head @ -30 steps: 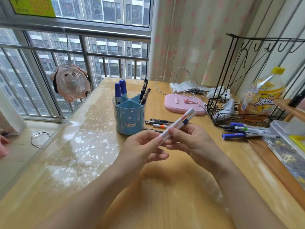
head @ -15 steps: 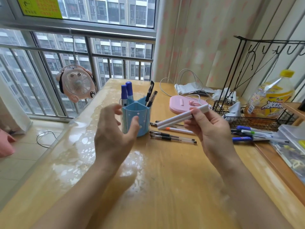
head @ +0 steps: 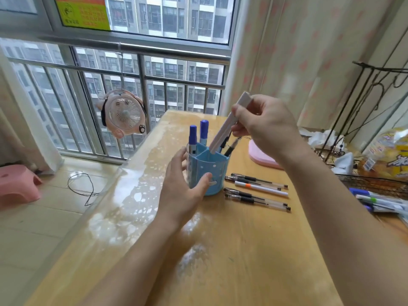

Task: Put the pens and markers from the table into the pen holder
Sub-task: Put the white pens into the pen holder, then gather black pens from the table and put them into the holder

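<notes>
A blue pen holder (head: 215, 171) with compartments stands mid-table. Two blue markers (head: 198, 134) stand in its left compartment, and black pens (head: 230, 147) lean in its right one. My left hand (head: 184, 186) wraps around the holder's left side, thumb on its front. My right hand (head: 263, 122) grips white pens (head: 227, 127) above the holder, tilted, with their lower ends dipping into the right compartment. Several clear gel pens (head: 257, 198) and a white pen with an orange band (head: 260, 187) lie on the table just right of the holder. More markers (head: 378, 198) lie at the far right.
A pink flat object (head: 259, 155) lies behind my right wrist. A black wire rack (head: 373, 183) with a yellow bag (head: 388, 155) stands at the right edge. A pink fan (head: 123, 113) hangs on the window rail; a pink stool (head: 17, 184) sits on the floor left.
My right hand has lifted the white pens and tipped them down into the holder. My left hand has closed in on the holder's side. The camera has come closer.
</notes>
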